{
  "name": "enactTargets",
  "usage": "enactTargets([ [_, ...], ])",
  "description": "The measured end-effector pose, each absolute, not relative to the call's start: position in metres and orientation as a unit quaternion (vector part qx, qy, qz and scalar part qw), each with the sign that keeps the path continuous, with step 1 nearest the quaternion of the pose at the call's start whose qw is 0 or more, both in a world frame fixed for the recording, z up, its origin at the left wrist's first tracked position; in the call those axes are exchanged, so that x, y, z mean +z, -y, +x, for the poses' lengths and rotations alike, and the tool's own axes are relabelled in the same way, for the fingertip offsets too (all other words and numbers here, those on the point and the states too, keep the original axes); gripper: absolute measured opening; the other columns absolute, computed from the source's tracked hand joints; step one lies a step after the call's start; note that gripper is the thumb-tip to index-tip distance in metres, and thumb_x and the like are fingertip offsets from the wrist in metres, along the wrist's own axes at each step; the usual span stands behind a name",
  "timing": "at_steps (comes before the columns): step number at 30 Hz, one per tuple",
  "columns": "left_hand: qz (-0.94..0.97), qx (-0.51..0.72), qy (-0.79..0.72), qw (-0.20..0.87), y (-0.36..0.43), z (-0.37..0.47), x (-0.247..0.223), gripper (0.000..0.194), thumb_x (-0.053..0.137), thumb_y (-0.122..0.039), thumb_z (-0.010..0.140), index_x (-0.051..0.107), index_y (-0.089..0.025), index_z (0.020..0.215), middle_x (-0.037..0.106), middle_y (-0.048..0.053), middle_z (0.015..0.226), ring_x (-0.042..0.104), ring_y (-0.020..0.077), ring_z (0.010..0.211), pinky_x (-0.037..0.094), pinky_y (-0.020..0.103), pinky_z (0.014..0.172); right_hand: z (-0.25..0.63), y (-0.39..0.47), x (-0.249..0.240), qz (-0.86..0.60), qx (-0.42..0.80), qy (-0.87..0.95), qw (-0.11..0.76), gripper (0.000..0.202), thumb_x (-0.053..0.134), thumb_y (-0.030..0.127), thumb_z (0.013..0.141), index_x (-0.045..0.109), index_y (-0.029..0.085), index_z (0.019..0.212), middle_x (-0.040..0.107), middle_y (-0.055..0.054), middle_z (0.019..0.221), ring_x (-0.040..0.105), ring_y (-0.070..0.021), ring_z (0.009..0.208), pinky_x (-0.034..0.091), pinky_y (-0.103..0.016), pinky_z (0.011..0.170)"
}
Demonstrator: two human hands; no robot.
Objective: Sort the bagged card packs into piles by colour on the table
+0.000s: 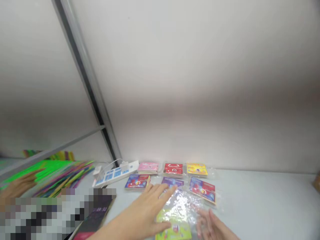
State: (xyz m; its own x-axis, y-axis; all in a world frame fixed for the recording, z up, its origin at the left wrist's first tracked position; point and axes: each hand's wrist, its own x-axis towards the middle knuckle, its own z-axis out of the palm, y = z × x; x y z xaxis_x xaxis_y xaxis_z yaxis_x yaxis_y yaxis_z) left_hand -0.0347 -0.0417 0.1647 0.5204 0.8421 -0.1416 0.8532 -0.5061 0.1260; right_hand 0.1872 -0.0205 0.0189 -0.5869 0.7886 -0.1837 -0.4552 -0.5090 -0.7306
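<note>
My left hand (147, 213) lies over a shiny clear plastic bag (180, 200), its fingers spread and the thumb across a yellow-green packet (183, 231) inside the bag. At the bag's right edge, my right hand (212, 225) has its fingers curled against the plastic; they are slightly blurred. Just beyond the fingers of my left hand is a purple packet (172, 181), partly covered. A blue-red packet (137, 181) sits to its left, and another blue-red packet (203, 190) rests at a slant to its right.
Along the wall lie a pink packet (148, 167), a red packet (173, 169) and a yellow packet (197, 169). A white power strip (116, 174) stands left of them. A dark screen (100, 210) is at lower left. Beyond the frame, another person's hand (21, 183) touches bright green sheets (50, 166).
</note>
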Motion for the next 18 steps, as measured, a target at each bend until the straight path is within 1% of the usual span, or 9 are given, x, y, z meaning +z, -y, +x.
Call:
enactTargets([
  [3, 0.875, -0.011, -0.475, 0.087, 0.031, -0.020, 0.151, 0.076, 0.063, -0.041, 0.074, 0.021, -0.026, 0.137, 0.042, 0.009, 0.133, 0.038, 0.0275, 0.121, 0.029, 0.048, 0.101, 0.194, 0.017, 0.012, -0.212, 0.851, 0.303, 0.374, 0.064, 0.058, 0.073, 0.053, 0.068, 0.028, 0.098, 0.068, -0.003, 0.076, 0.058, -0.0106, 0.054, 0.043, -0.018, 0.045],
  [5, 0.886, 0.009, -0.455, 0.090, 0.026, -0.009, 0.141, 0.076, 0.063, -0.043, 0.074, 0.022, -0.027, 0.136, 0.044, 0.007, 0.130, 0.042, 0.0249, 0.117, 0.033, 0.043, 0.099, 0.195, 0.019, 0.010, -0.205, 0.848, 0.313, 0.375, 0.064, 0.062, 0.071, 0.049, 0.069, 0.027, 0.094, 0.068, -0.003, 0.072, 0.057, -0.0122, 0.053, 0.041, -0.018, 0.041],
  [7, 0.897, 0.020, -0.432, 0.093, 0.024, 0.002, 0.133, 0.073, 0.063, -0.043, 0.074, 0.024, -0.029, 0.135, 0.046, 0.005, 0.128, 0.043, 0.0220, 0.115, 0.034, 0.039, 0.098, 0.193, 0.021, 0.011, -0.227, 0.835, 0.310, 0.393, 0.055, 0.066, 0.066, 0.052, 0.070, 0.025, 0.089, 0.067, -0.002, 0.066, 0.056, -0.0121, 0.052, 0.043, -0.021, 0.046],
  [9, 0.906, 0.028, -0.411, 0.094, 0.023, 0.011, 0.127, 0.074, 0.063, -0.044, 0.074, 0.023, -0.031, 0.135, 0.044, 0.005, 0.130, 0.039, 0.0224, 0.119, 0.030, 0.043, 0.101, 0.190, 0.022, 0.013, -0.263, 0.811, 0.299, 0.428, 0.044, 0.072, 0.055, 0.054, 0.070, 0.025, 0.086, 0.068, -0.001, 0.070, 0.056, -0.0120, 0.053, 0.046, -0.023, 0.052],
  [12, 0.902, 0.031, -0.422, 0.086, 0.024, 0.016, 0.122, 0.089, 0.065, -0.048, 0.071, 0.010, -0.029, 0.138, 0.026, 0.011, 0.143, 0.020, 0.0291, 0.130, 0.017, 0.055, 0.103, 0.196, 0.020, 0.016, -0.340, 0.762, 0.310, 0.455, 0.037, 0.077, 0.044, 0.054, 0.070, 0.025, 0.086, 0.070, -0.001, 0.079, 0.057, -0.0130, 0.055, 0.047, -0.025, 0.053],
  [14, 0.887, 0.036, -0.455, 0.077, 0.026, 0.012, 0.120, 0.096, 0.065, -0.050, 0.070, 0.002, -0.029, 0.139, 0.015, 0.012, 0.146, 0.011, 0.0318, 0.132, 0.012, 0.058, 0.103, 0.212, 0.015, 0.017, -0.398, 0.719, 0.314, 0.476, 0.037, 0.073, 0.045, 0.059, 0.069, 0.025, 0.090, 0.070, -0.003, 0.088, 0.059, -0.0151, 0.060, 0.049, -0.026, 0.054],
  [16, 0.874, 0.033, -0.478, 0.082, 0.029, 0.002, 0.115, 0.095, 0.066, -0.046, 0.070, 0.003, -0.029, 0.139, 0.017, 0.012, 0.146, 0.012, 0.0314, 0.132, 0.013, 0.057, 0.104, 0.239, 0.008, 0.014, -0.437, 0.680, 0.303, 0.505, 0.039, 0.067, 0.049, 0.064, 0.066, 0.028, 0.097, 0.068, -0.003, 0.103, 0.063, -0.0182, 0.072, 0.051, -0.026, 0.055],
  [17, 0.871, 0.023, -0.481, 0.094, 0.029, -0.005, 0.110, 0.093, 0.066, -0.043, 0.070, 0.005, -0.029, 0.139, 0.021, 0.011, 0.145, 0.015, 0.0307, 0.131, 0.015, 0.055, 0.104, 0.256, 0.004, 0.011, -0.458, 0.664, 0.295, 0.513, 0.042, 0.065, 0.051, 0.066, 0.063, 0.029, 0.102, 0.066, -0.004, 0.109, 0.064, -0.0191, 0.076, 0.052, -0.026, 0.054],
  [18, 0.871, 0.006, -0.477, 0.112, 0.029, -0.012, 0.103, 0.093, 0.067, -0.041, 0.068, 0.007, -0.028, 0.139, 0.025, 0.012, 0.143, 0.019, 0.0305, 0.130, 0.018, 0.055, 0.103, 0.274, 0.000, 0.007, -0.476, 0.645, 0.289, 0.523, 0.047, 0.064, 0.051, 0.066, 0.060, 0.030, 0.108, 0.064, -0.004, 0.113, 0.064, -0.0208, 0.084, 0.054, -0.027, 0.058],
])
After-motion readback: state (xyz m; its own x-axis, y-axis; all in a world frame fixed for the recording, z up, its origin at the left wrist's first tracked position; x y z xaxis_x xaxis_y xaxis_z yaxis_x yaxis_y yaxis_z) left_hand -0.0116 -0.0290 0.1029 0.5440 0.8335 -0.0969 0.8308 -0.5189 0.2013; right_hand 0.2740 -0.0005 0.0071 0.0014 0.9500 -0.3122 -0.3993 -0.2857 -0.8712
